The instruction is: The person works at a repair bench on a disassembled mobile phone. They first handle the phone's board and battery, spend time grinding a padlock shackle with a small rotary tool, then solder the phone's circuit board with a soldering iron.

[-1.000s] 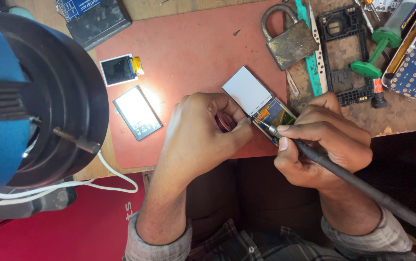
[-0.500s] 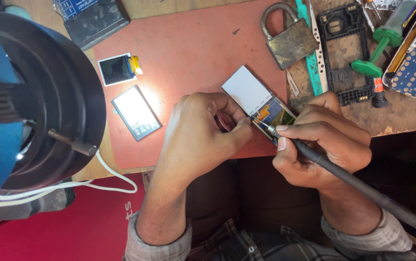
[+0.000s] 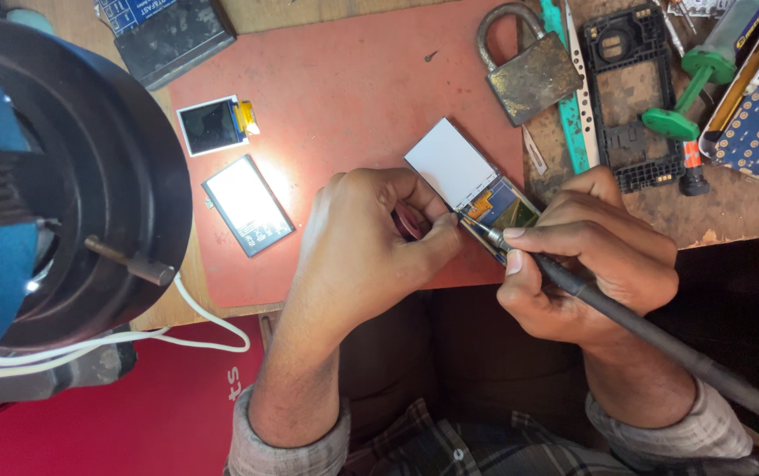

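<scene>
Basically, nearest the camera: right hand (image 3: 595, 256) has a pen-style grip closed around a soldering iron (image 3: 626, 317); its tip meets the near edge of the small display module (image 3: 476, 185), at the orange flex part. Left hand (image 3: 366, 247) has fingertips pinched onto that same edge, pinning the module on the red mat (image 3: 344, 97).

Risks, as I judge them:
- Left fingertips sit just beside the iron tip. Any slip could burn a finger.
- Dwelling too long on the flex could lift pads or scorch the ribbon.
- The module is held only by finger pressure, so a sideways push from the iron could skate it across the mat.
- The iron's shaft runs off frame lower right; a snag there would jerk the tip.

Farther out: a spare screen (image 3: 247, 204) and a smaller display (image 3: 212, 125) lie on the mat, well apart from the work. Padlock (image 3: 529, 70), phone frame (image 3: 630, 97) and green-handled tool (image 3: 692, 88) sit on the bench beyond.

Hard to make out: the joint itself is hidden under the left thumb and fingers. A reddish thing under the left fingers can't be identified. The big dark round fixture (image 3: 71, 176) on the left is cut off and blocks that side.
</scene>
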